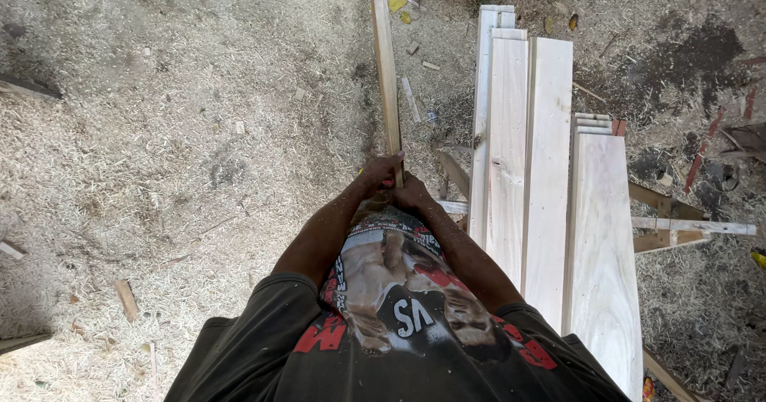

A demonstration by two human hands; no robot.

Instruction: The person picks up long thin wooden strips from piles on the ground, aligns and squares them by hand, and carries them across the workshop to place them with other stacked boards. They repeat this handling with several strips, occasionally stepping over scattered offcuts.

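I look straight down my chest at a long, narrow wooden strip (385, 59) that runs away from me toward the top of the view. My left hand (378, 171) and my right hand (412, 191) both grip its near end, close together just in front of my stomach. The far end of the strip leaves the frame at the top. Sawdust clings to both forearms.
Several pale planed planks (527, 171) lie side by side to my right on low wooden bearers (692, 226). Thick sawdust and shavings (183, 155) cover the floor. Small offcuts (125, 298) and scrap sticks lie scattered about.
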